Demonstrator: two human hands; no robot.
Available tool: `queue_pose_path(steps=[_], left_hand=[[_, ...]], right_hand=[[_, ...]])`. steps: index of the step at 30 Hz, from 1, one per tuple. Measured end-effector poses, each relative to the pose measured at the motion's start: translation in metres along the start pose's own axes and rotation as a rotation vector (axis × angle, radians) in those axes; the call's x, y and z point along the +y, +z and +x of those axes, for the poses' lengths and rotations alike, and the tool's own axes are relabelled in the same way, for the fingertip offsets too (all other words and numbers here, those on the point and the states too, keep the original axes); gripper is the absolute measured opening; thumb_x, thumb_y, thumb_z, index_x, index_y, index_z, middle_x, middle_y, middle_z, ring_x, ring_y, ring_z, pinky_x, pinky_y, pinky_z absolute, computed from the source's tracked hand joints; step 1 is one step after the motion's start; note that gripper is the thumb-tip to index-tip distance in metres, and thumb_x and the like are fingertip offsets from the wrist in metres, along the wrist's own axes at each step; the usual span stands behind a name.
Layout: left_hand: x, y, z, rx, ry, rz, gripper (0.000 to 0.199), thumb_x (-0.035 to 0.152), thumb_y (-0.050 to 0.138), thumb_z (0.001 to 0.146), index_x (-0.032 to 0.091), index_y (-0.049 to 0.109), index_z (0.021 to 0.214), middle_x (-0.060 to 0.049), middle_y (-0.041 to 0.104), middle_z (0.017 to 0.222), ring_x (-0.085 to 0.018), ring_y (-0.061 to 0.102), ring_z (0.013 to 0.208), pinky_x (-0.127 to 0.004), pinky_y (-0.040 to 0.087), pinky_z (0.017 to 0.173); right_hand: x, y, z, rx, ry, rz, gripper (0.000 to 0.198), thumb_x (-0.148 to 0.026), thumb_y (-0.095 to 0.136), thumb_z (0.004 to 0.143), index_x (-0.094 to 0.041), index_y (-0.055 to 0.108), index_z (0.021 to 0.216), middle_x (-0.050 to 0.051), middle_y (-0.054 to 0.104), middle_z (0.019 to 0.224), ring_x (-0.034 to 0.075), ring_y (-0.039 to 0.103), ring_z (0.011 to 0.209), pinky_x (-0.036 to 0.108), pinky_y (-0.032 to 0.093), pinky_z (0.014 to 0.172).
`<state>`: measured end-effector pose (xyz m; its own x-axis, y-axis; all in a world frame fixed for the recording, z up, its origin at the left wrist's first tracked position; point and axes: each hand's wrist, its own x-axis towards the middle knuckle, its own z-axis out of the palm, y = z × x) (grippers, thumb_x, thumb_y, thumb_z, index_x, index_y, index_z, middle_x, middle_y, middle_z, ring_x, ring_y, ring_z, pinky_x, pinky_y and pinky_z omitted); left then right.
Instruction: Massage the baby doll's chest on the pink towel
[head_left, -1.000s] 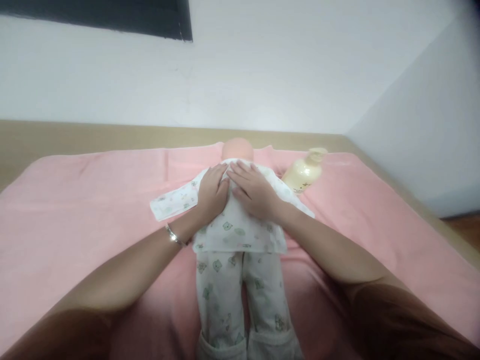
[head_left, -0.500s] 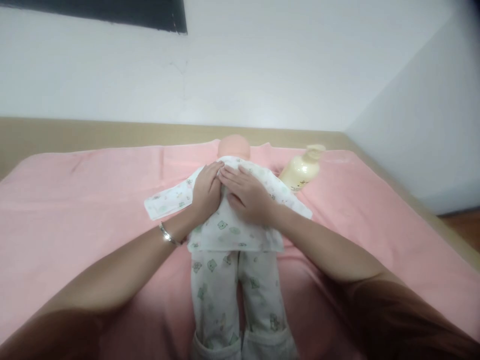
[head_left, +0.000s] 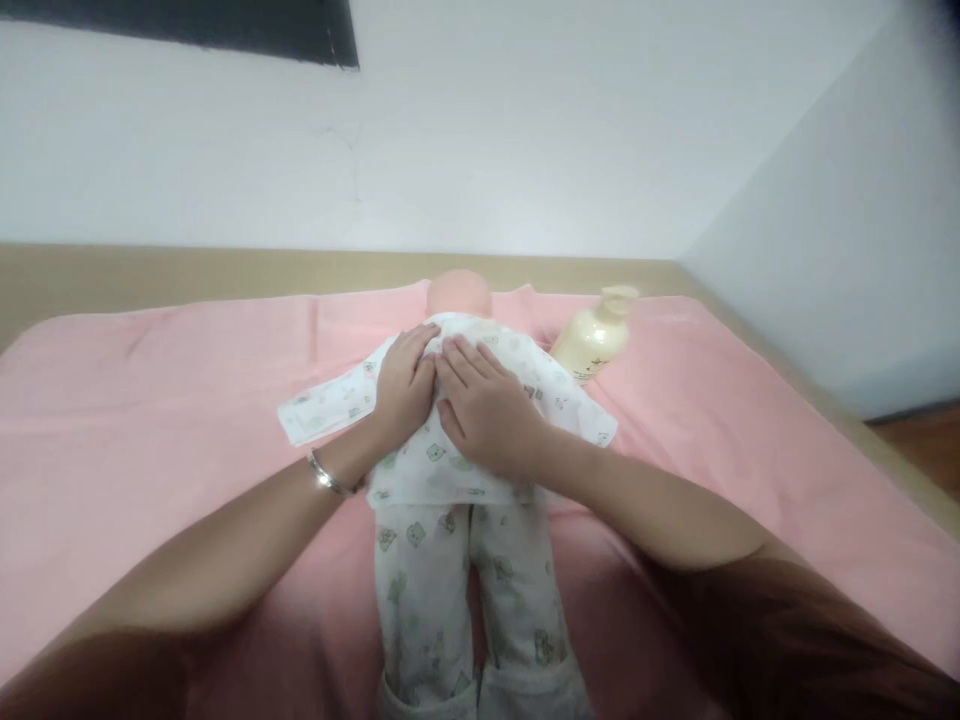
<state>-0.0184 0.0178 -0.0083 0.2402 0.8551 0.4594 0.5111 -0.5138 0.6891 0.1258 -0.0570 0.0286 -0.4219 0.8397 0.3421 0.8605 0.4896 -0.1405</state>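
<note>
A baby doll [head_left: 459,292] lies face down, its bald head at the far end. It wears a white printed shirt [head_left: 442,470] and matching trousers [head_left: 424,590], with both sleeves spread out sideways. Flat on the left side of its upper back rests my left hand [head_left: 405,385], fingers stretched toward the head; a silver bracelet [head_left: 327,474] circles that wrist. My right hand [head_left: 487,405] lies flat on the middle and right of the back, fingers extended, its thumb side close beside my left hand. Neither hand grips anything.
A pale yellow pump bottle [head_left: 596,338] leans or lies by the doll's right-hand sleeve. Under everything is a pink blanket [head_left: 187,390] on a wooden surface [head_left: 150,270]. A white wall [head_left: 487,140] rises behind, with a dark panel [head_left: 225,25] at upper left.
My right hand has slid slightly down the doll's back, its fingers pointing more toward the head. My left hand stays on the upper back. The whole view has shifted slightly.
</note>
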Motion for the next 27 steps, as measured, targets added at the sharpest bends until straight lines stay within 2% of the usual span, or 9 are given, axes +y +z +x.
queue_pose_path(steps=[3,5,9,12,16,19,21,24,27], left_hand=[[0.002,-0.001,0.003,-0.021,0.022,0.008,0.044,0.028,0.033,0.093,0.020,0.063,0.124,-0.008,0.066,0.133,-0.023,0.060,0.123,-0.045,0.047,0.114],[0.002,0.000,0.005,-0.043,0.037,0.037,0.044,0.030,0.035,0.093,0.018,0.061,0.127,-0.010,0.065,0.135,-0.025,0.058,0.126,-0.048,0.044,0.116],[0.002,0.001,0.003,-0.071,0.012,0.110,0.049,0.035,0.038,0.093,0.015,0.054,0.135,-0.013,0.056,0.146,-0.029,0.049,0.138,-0.053,0.034,0.123],[0.006,0.002,-0.001,-0.098,-0.045,0.152,0.054,0.037,0.037,0.093,0.012,0.051,0.139,-0.016,0.050,0.152,-0.032,0.041,0.145,-0.054,0.029,0.127],[0.006,-0.003,0.005,-0.149,-0.061,0.178,0.057,0.042,0.039,0.093,0.014,0.050,0.141,-0.015,0.047,0.154,-0.035,0.035,0.149,-0.060,0.025,0.127],[0.002,-0.008,0.017,-0.203,-0.102,0.214,0.057,0.045,0.039,0.094,0.014,0.053,0.140,-0.015,0.044,0.157,-0.038,0.030,0.152,-0.062,0.021,0.127],[0.003,-0.010,0.021,-0.228,-0.143,0.257,0.058,0.044,0.038,0.095,0.011,0.054,0.140,-0.017,0.042,0.158,-0.040,0.026,0.153,-0.064,0.019,0.127],[0.019,-0.010,0.010,-0.236,-0.123,0.296,0.061,0.041,0.031,0.098,0.006,0.046,0.146,-0.019,0.037,0.161,-0.039,0.021,0.155,-0.064,0.018,0.127],[0.041,-0.008,-0.009,-0.277,-0.058,0.306,0.064,0.035,0.024,0.100,0.001,0.032,0.153,-0.020,0.026,0.166,-0.033,0.015,0.158,-0.058,0.016,0.130]], right_hand=[[0.018,0.000,0.011,-0.048,-0.036,0.102,0.057,-0.030,0.035,0.099,-0.009,0.043,0.151,0.012,0.038,0.161,0.027,0.028,0.154,0.054,0.020,0.129],[0.033,-0.001,0.019,-0.075,0.011,0.130,0.056,-0.034,0.034,0.101,-0.014,0.042,0.153,0.009,0.033,0.164,0.029,0.025,0.155,0.059,0.021,0.127],[0.048,-0.003,0.028,-0.061,0.219,0.119,0.062,-0.039,0.036,0.101,-0.007,0.037,0.154,0.018,0.031,0.164,0.035,0.027,0.153,0.059,0.025,0.125],[0.041,-0.005,0.025,-0.046,0.362,0.069,0.063,-0.038,0.036,0.101,0.002,0.039,0.150,0.026,0.041,0.156,0.039,0.036,0.148,0.057,0.033,0.121],[0.013,-0.006,0.008,0.007,0.279,-0.076,0.059,-0.032,0.035,0.102,0.007,0.044,0.145,0.033,0.048,0.148,0.043,0.045,0.141,0.058,0.036,0.118],[0.000,-0.005,-0.001,0.019,0.163,-0.092,0.057,-0.030,0.036,0.101,0.003,0.044,0.148,0.030,0.044,0.152,0.041,0.040,0.146,0.056,0.033,0.122],[0.004,-0.004,0.003,0.001,0.132,-0.052,0.057,-0.028,0.037,0.100,0.000,0.044,0.149,0.025,0.042,0.156,0.037,0.035,0.149,0.053,0.030,0.125],[0.025,-0.002,0.017,-0.026,0.223,0.004,0.059,-0.028,0.036,0.100,0.005,0.041,0.149,0.025,0.041,0.157,0.035,0.034,0.150,0.050,0.028,0.126],[0.043,-0.002,0.028,-0.043,0.354,0.018,0.059,-0.031,0.036,0.101,0.008,0.044,0.145,0.027,0.047,0.152,0.037,0.040,0.146,0.050,0.032,0.123]])
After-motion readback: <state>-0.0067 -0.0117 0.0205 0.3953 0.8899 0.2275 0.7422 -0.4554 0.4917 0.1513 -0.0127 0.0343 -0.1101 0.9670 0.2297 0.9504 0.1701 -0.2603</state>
